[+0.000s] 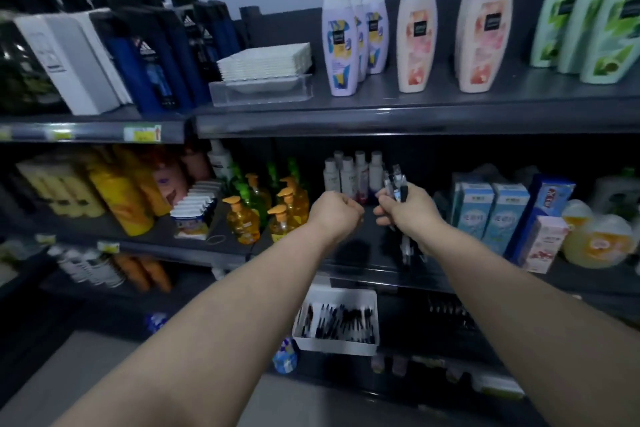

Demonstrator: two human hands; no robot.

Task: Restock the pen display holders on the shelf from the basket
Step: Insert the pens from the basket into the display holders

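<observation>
Several pens (396, 184) gripped in right hand (407, 215); left hand (334, 213) curled, seemingly empty — use it to level tips before slotting.

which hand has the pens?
The right hand: it grips a bundle of pens. The left hand is a fist with nothing visible in it.

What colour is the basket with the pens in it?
The basket is white; the head view shows it best.
</observation>
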